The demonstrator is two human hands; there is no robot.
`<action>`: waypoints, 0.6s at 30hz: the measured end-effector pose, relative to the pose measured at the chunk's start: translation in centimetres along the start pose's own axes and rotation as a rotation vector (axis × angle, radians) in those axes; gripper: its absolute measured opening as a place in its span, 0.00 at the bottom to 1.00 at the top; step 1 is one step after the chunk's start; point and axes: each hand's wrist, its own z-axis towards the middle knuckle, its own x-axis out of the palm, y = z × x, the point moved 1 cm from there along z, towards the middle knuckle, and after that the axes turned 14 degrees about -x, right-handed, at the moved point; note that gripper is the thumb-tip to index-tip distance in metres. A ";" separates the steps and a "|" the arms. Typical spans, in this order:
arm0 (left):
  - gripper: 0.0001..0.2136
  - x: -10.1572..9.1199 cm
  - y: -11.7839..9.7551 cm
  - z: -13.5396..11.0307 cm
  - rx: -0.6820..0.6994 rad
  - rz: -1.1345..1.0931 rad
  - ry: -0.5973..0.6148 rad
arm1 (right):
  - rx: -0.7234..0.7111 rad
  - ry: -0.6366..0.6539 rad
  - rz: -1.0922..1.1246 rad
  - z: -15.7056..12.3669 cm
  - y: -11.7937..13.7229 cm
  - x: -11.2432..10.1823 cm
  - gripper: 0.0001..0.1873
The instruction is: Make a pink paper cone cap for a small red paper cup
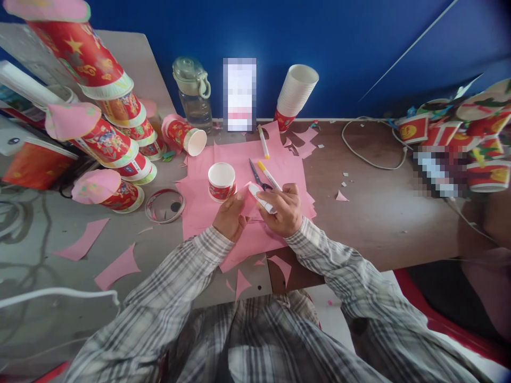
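Observation:
My left hand (pixel 230 215) is closed on a small piece of pink paper (pixel 248 194). My right hand (pixel 284 210) grips a white tube (pixel 261 198), a thick marker or glue stick; its tip lies against or close to the pink piece. Just beyond my left hand a short red paper cup (pixel 222 183) stands upright, white rim up. Dark scissors (pixel 256 171) lie on the pink paper sheets (pixel 199 213). A white marker with a yellow end (pixel 270 176) rests beside them, close to my right fingers, and a second white marker (pixel 263 142) lies farther back.
Stacked red cups with pink paper tops (pixel 114 141) rise at the left. A cup lies tipped (pixel 186 134) near a water bottle (pixel 194 96), a lit phone (pixel 239 94) and nested white cups (pixel 297 90). A tape roll (pixel 165 206), scraps and a cable (pixel 375 166) surround the work.

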 end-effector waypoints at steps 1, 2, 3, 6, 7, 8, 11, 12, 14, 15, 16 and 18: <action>0.11 0.1 0.0 0.0 0.021 -0.001 0.019 | -0.033 -0.016 0.016 0.1 0.0 0.0 0.13; 0.10 0.1 -0.1 0.0 0.042 -0.005 0.037 | -0.066 -0.031 0.028 0.2 0.0 -0.1 0.13; 0.10 0.1 -0.1 0.0 0.054 -0.012 0.049 | -0.090 -0.047 0.035 0.3 0.0 -0.1 0.14; 0.10 0.1 0.0 0.0 0.039 -0.036 0.042 | -0.050 -0.055 0.027 0.3 -0.1 -0.2 0.13; 0.11 0.1 0.0 0.0 0.022 -0.037 0.034 | -0.016 -0.042 0.016 0.3 -0.2 -0.3 0.12; 0.11 0.1 0.1 0.0 0.006 -0.036 0.030 | 0.010 -0.030 0.007 0.3 -0.2 -0.3 0.11; 0.10 0.3 0.0 -0.1 0.021 -0.045 0.059 | -0.014 -0.034 0.011 0.3 -0.1 -0.3 0.11; 0.09 0.3 0.0 -0.1 0.042 -0.053 0.079 | -0.042 -0.045 0.024 0.4 0.0 -0.2 0.12; 0.10 0.4 -0.1 0.0 0.075 -0.072 0.107 | -0.058 -0.063 0.046 0.5 0.2 -0.1 0.13; 0.11 0.4 -0.1 0.0 0.071 -0.081 0.110 | -0.034 -0.067 0.049 0.5 0.2 -0.1 0.12; 0.13 0.3 -0.1 0.1 0.056 -0.090 0.104 | 0.008 -0.071 0.049 0.5 0.2 -0.1 0.12; 0.15 0.2 -0.2 0.1 0.025 -0.108 0.076 | 0.093 -0.102 0.067 0.4 0.0 -0.2 0.11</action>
